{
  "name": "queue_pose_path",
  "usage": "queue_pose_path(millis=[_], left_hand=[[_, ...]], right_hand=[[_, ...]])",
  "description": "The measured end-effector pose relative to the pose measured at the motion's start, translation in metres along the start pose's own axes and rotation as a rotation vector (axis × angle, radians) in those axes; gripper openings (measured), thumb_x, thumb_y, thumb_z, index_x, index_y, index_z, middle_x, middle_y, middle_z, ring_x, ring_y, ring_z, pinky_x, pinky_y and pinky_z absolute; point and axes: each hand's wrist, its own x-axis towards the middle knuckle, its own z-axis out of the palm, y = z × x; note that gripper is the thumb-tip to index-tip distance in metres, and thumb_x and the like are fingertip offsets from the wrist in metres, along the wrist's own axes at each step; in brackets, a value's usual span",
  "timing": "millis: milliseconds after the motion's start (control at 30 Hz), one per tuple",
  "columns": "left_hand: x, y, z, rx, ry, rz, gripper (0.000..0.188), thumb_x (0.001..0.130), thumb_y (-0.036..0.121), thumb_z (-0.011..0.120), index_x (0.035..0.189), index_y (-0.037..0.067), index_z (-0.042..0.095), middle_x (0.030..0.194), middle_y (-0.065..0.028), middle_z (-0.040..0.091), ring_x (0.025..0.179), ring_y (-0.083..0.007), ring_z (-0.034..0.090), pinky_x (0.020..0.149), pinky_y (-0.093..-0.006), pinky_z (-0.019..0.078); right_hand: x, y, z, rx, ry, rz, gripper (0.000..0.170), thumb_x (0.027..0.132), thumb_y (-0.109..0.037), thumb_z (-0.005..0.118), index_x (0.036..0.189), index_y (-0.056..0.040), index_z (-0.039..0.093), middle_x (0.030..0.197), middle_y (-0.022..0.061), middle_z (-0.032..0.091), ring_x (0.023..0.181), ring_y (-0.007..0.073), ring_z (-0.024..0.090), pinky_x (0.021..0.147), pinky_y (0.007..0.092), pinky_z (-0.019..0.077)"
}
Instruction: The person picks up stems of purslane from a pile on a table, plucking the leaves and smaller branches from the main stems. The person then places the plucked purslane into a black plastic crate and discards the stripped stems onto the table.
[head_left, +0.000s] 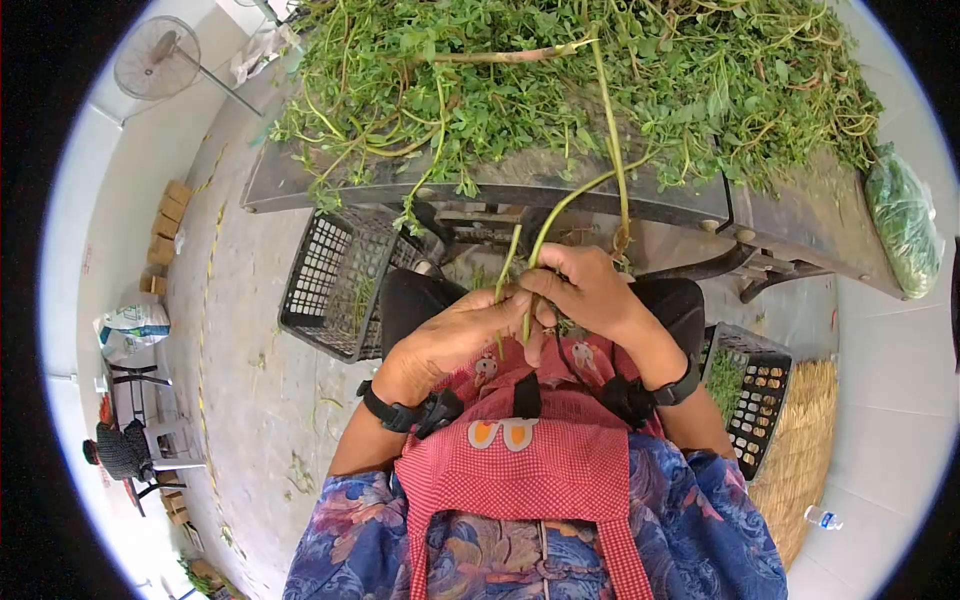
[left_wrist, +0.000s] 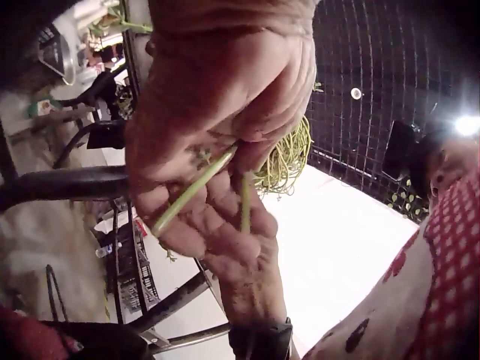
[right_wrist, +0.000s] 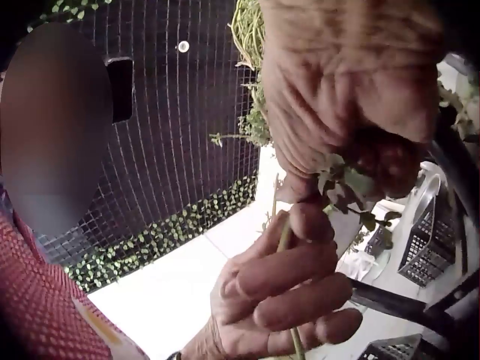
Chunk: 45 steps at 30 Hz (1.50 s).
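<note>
Both hands meet in front of the apron, under the table's near edge. My left hand (head_left: 450,335) pinches a short cut-looking green stem (head_left: 509,262) that points up between thumb and fingers. Close against it, my right hand (head_left: 590,290) grips a longer green stem (head_left: 560,213), which curves up toward the table. In the right wrist view, small leaves (right_wrist: 345,184) stick out below the right hand (right_wrist: 345,90), above the curled fingers of the left hand (right_wrist: 277,289). Light green stem pieces (left_wrist: 196,189) cross the fingers in the left wrist view.
A large heap of leafy green stems (head_left: 600,90) covers the dark table (head_left: 480,180). Black crates (head_left: 325,285) stand on the floor at both sides. A bag of greens (head_left: 900,220) hangs at the table's right end, and a stand fan (head_left: 160,58) stands far left.
</note>
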Motion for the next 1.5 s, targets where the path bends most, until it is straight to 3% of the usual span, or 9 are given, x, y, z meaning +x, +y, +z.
queue_pose_path(millis=[433,633,700,933,1133,1200,1267,1333,1500], left_hand=[[-0.001,-0.006,-0.013,0.091,0.163,0.073,0.033,0.097,0.029,0.041,0.079,0.004,0.051,0.054,-0.0001,0.041,0.052,-0.0114,0.045,0.059,-0.0270,0.0446],[-0.020,0.011,-0.012,0.261,0.165,0.154,0.035,0.098,0.028,0.040,0.075,0.004,0.048,0.055,0.0004,0.039,0.051,-0.0104,0.042,0.056,-0.0256,0.0418],[-0.024,0.006,-0.015,0.239,0.190,0.155,0.034,0.098,0.028,0.038,0.076,0.004,0.049,0.056,0.0000,0.041,0.052,-0.0104,0.043,0.055,-0.0244,0.0405],[-0.026,-0.014,-0.031,0.459,0.098,0.040,0.031,0.098,0.029,0.039,0.083,0.005,0.050,0.058,-0.0002,0.044,0.058,-0.0100,0.048,0.057,-0.0228,0.0401],[-0.015,-0.002,-0.017,0.336,0.158,0.042,0.031,0.097,0.031,0.040,0.089,0.005,0.054,0.057,0.0012,0.046,0.055,-0.0089,0.045,0.054,-0.0210,0.0365],[-0.008,0.005,-0.016,0.276,0.218,0.016,0.031,0.097,0.032,0.042,0.089,0.005,0.056,0.055,0.0028,0.044,0.049,-0.0070,0.041,0.047,-0.0196,0.0319],[-0.009,0.006,-0.019,0.300,0.220,0.071,0.032,0.096,0.033,0.044,0.085,0.005,0.057,0.054,0.0039,0.041,0.045,-0.0049,0.035,0.041,-0.0192,0.0261],[-0.014,0.006,-0.022,0.197,0.330,0.063,0.033,0.095,0.033,0.045,0.083,0.005,0.056,0.053,0.0053,0.036,0.044,-0.0039,0.029,0.039,-0.0192,0.0226],[-0.022,0.008,-0.033,0.260,0.361,0.139,0.033,0.095,0.034,0.046,0.081,0.005,0.055,0.053,0.0065,0.033,0.044,-0.0033,0.026,0.040,-0.0191,0.0214]], right_hand=[[0.003,0.006,-0.004,-0.169,-0.008,-0.223,0.021,0.082,-0.018,0.060,0.087,0.0017,0.057,0.073,0.0215,0.060,0.069,0.0368,0.060,0.057,0.0382,0.0454],[0.008,0.016,-0.018,-0.433,0.489,-0.048,0.017,0.085,-0.016,0.057,0.086,0.0001,0.056,0.068,0.0183,0.058,0.061,0.0314,0.058,0.053,0.0381,0.0426],[0.005,0.016,-0.014,0.421,0.369,0.082,0.015,0.090,-0.019,0.054,0.092,-0.0048,0.058,0.072,0.0055,0.059,0.054,0.0156,0.052,0.046,0.0303,0.0384],[0.000,0.009,-0.021,1.038,0.125,0.205,0.027,0.091,-0.025,0.055,0.111,-0.0071,0.055,0.061,-0.0052,0.042,0.050,0.0031,0.036,0.041,0.0188,0.0292],[0.001,0.014,0.012,0.696,0.039,0.364,0.024,0.091,-0.021,0.054,0.096,-0.0001,0.063,0.064,-0.0035,0.047,0.058,0.0058,0.042,0.046,0.0226,0.0353],[0.006,0.017,0.030,0.634,-0.022,0.081,0.024,0.090,-0.022,0.055,0.099,-0.0013,0.064,0.072,-0.0003,0.054,0.066,0.0077,0.048,0.050,0.0246,0.0402],[0.002,0.007,0.016,0.493,0.014,0.124,0.021,0.087,-0.021,0.058,0.095,-0.0037,0.067,0.076,0.0031,0.061,0.067,0.0093,0.053,0.055,0.0265,0.0436],[-0.005,0.004,-0.001,-0.137,0.040,0.041,0.014,0.082,-0.016,0.063,0.088,-0.0041,0.068,0.077,0.0052,0.066,0.066,0.0083,0.055,0.059,0.0274,0.0450],[-0.017,-0.014,-0.025,-0.223,0.443,-0.123,0.016,0.078,-0.008,0.064,0.094,-0.0051,0.067,0.087,0.0102,0.067,0.079,0.0196,0.065,0.069,0.0280,0.0489]])
